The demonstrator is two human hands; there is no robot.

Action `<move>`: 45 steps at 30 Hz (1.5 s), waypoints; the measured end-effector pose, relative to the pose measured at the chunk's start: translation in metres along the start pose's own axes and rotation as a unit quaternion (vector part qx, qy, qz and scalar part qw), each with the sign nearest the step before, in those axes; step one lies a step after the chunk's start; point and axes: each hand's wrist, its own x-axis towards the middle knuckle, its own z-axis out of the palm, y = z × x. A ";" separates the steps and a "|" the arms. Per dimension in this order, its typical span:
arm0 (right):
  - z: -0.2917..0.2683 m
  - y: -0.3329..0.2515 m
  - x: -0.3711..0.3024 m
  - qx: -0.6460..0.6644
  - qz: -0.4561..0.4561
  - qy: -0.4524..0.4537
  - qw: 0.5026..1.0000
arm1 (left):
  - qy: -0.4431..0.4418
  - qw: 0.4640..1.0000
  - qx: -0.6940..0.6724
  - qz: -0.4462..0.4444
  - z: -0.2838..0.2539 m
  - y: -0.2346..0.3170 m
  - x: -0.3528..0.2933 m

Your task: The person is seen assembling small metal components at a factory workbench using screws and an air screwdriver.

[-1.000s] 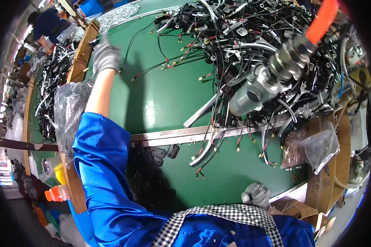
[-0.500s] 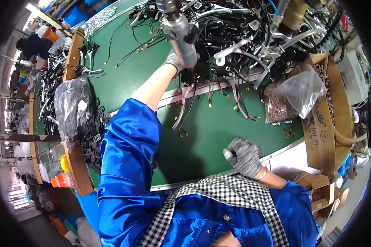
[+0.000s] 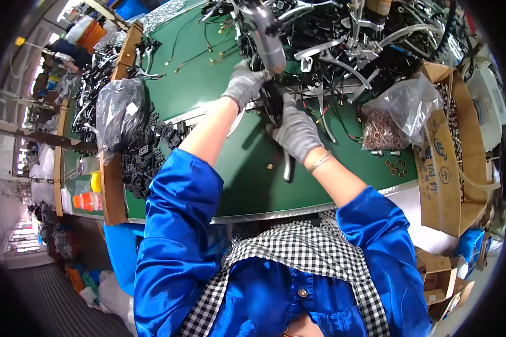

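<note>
My left hand point(image 3: 244, 84), in a grey glove, is closed around the lower end of a grey hanging power screwdriver point(image 3: 264, 39) over the green table point(image 3: 247, 185). Just below and to its right, my gloved right hand point(image 3: 295, 132) grips a black brake lever point(image 3: 287, 167), whose handle sticks out beneath the palm. The lever's head point(image 3: 272, 106) sits between the two hands, under the tool's tip. Both blue sleeves reach in from below.
A tangled pile of black cables and silver levers point(image 3: 348, 45) covers the table's far side. A clear bag of copper washers point(image 3: 385, 126) and a cardboard box point(image 3: 444, 168) stand at the right. A tray of small black parts point(image 3: 143, 157) and a plastic bag point(image 3: 118, 109) lie on the left.
My left hand came back from the table's far left and took hold of the hanging screwdriver. My right hand rose from the near table edge onto the lever.
</note>
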 end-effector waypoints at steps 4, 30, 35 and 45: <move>0.025 0.043 -0.029 0.388 -0.069 -0.018 0.919 | -0.065 0.996 -0.010 -0.056 -0.030 0.003 -0.041; -0.032 0.041 -0.118 0.130 -0.098 -0.049 0.985 | 0.104 0.788 0.577 0.188 -0.003 -0.054 -0.178; -0.022 0.036 -0.072 -0.056 -0.328 0.030 0.943 | 0.029 0.892 0.410 0.185 -0.007 -0.063 -0.192; -0.021 0.055 -0.109 -0.102 -0.148 0.089 0.980 | -0.201 0.961 0.189 -0.030 -0.092 0.004 -0.092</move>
